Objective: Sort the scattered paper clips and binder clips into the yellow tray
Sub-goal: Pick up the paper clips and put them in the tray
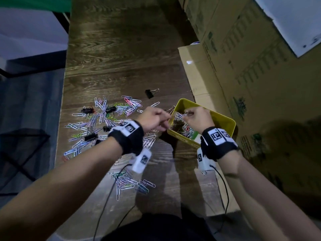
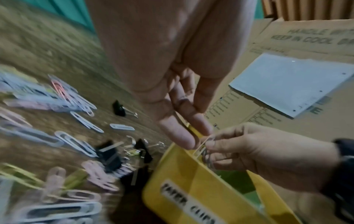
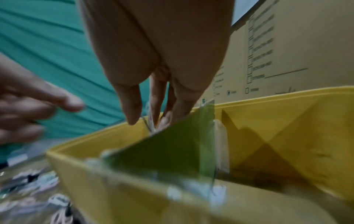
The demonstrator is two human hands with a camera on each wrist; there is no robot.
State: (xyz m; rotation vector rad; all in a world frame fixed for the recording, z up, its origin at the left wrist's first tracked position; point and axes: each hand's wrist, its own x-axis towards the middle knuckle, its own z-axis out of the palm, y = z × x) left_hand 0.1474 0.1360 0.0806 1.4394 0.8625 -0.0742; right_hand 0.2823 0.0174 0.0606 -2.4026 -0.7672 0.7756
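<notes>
The yellow tray [image 1: 224,119] [image 2: 182,181] [image 3: 287,121] stands at the table's right edge, split by a green divider [image 3: 172,144]. Its left compartment holds a heap of paper clips [image 1: 184,128]. Over that compartment my right hand [image 1: 186,114] [image 2: 208,145] [image 3: 145,121] pinches a small bunch of clips [image 1: 179,116] [image 2: 206,153]. My left hand [image 1: 167,119] [image 2: 193,136] meets it, thumb and finger closing on a pale clip [image 2: 201,143] of that bunch. Coloured paper clips [image 1: 97,122] and black binder clips [image 1: 90,136] lie scattered to the left. One binder clip [image 1: 149,93] [image 2: 119,109] lies apart.
Cardboard boxes [image 1: 243,66] rise close behind and right of the tray, with a white sheet [image 1: 295,23] on them. A second patch of clips [image 1: 128,181] lies near my body, crossed by a black cable [image 1: 107,197]. The wooden table [image 1: 121,58] ends at its left edge [image 1: 60,119].
</notes>
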